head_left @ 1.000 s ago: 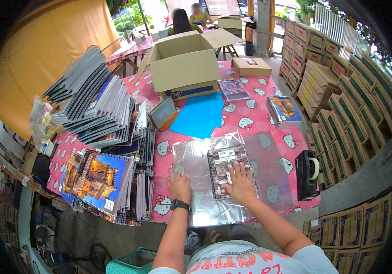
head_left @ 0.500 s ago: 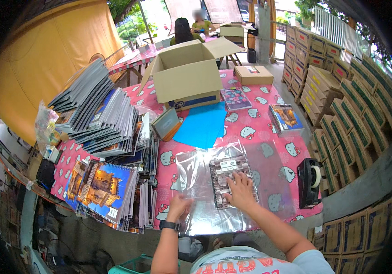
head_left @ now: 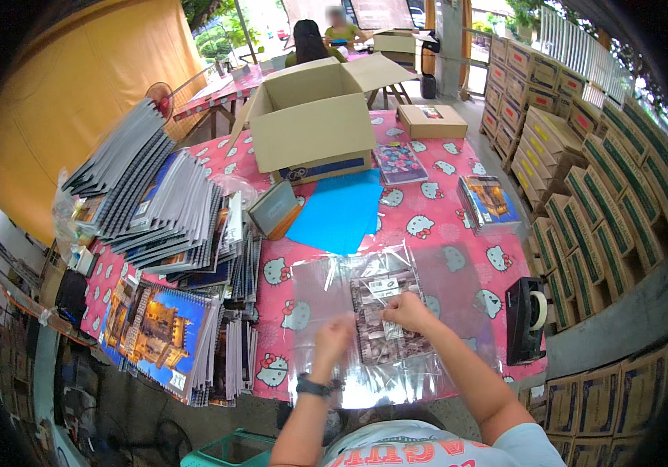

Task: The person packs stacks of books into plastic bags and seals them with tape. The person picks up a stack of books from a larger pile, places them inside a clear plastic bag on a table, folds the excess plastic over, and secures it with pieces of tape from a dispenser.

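A spiral notebook [head_left: 384,340] with a greyish, building-like cover lies among clear plastic sheets [head_left: 454,366] near the table's front edge. Over its upper right part, my right hand [head_left: 412,313] is closed in a pinch on the clear plastic, which creases toward the fingers. My left hand [head_left: 334,340], wearing a dark wristwatch [head_left: 314,384], hovers by the notebook's left edge. Its fingers look curled but are blurred, so what they hold, if anything, is unclear. Beyond the plastic lie blue sheets [head_left: 338,214].
Tall stacks of spiral notebooks [head_left: 163,210] fill the left side, with blue-covered notebooks [head_left: 164,335] in front. A black tape dispenser [head_left: 522,323] stands at right, below a small notebook pile [head_left: 489,204]. An open carton [head_left: 314,132] sits at the back. Boxes [head_left: 583,226] line the right.
My right hand has gone from lying spread on the notebook to a pinch on the plastic. The left hand has moved slightly right, toward the notebook. The view has shifted a little.
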### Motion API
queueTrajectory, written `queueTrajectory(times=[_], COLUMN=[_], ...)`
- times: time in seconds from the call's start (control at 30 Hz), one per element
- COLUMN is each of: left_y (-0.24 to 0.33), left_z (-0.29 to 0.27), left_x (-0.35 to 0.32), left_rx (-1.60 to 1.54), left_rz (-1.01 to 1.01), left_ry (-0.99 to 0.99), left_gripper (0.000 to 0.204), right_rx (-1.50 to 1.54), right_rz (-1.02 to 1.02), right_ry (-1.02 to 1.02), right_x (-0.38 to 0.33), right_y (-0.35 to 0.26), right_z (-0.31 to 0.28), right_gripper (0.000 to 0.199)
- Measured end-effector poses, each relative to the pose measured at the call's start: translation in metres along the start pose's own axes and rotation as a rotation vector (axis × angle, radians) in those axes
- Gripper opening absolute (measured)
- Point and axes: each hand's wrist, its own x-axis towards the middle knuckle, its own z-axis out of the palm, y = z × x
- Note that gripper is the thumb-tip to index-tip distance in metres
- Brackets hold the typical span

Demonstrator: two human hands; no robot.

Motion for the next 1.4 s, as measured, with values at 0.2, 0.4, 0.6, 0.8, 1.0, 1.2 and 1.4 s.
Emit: queueTrajectory(times=[0.2, 0.4, 0.6, 0.8, 1.0, 1.2, 1.4], left_y=[0.037, 0.086, 0.036, 0.013, -0.006, -0.032, -0.021], left_z=[-0.027, 0.051, 0.050, 0.001, 0.011, 0.008, 0.016], left_x=[0.136, 0.081, -0.087, 0.004, 0.015, 0.021, 0.023], left_rx=[-0.051, 0.232, 0.807, 1.030, 1.092, 0.846, 0.930], left_rz=[0.122, 0.718, 0.540, 0.711, 0.638, 0.631, 0.581], left_ry=[0.238, 0.191, -0.630, -0.011, -0.114, -0.132, -0.180], left_gripper=[0.074, 0.076, 0.036, 0.049, 0.060, 0.069, 0.065], right_rx=[0.031, 0.165, 0.476, 0.505, -0.521, -0.657, -0.666], right_rz=[-0.082, 0.090, 0.087, 0.124, -0.562, -0.325, -0.251], right_ry=[-0.078, -0.120, -0.204, -0.337, -0.493, -0.128, -0.109], right_x=[0.000, -0.011, 0.009, 0.006, -0.008, -0.021, -0.020], right_y=[-0.017, -0.007, 0.021, 0.012, 0.035, 0.033, 0.011], right_z=[0.011, -0.021, -0.008, -0.024, -0.022, -0.033, -0.014], right_gripper=[0.026, 0.020, 0.020, 0.014, 0.053, 0.101, 0.102])
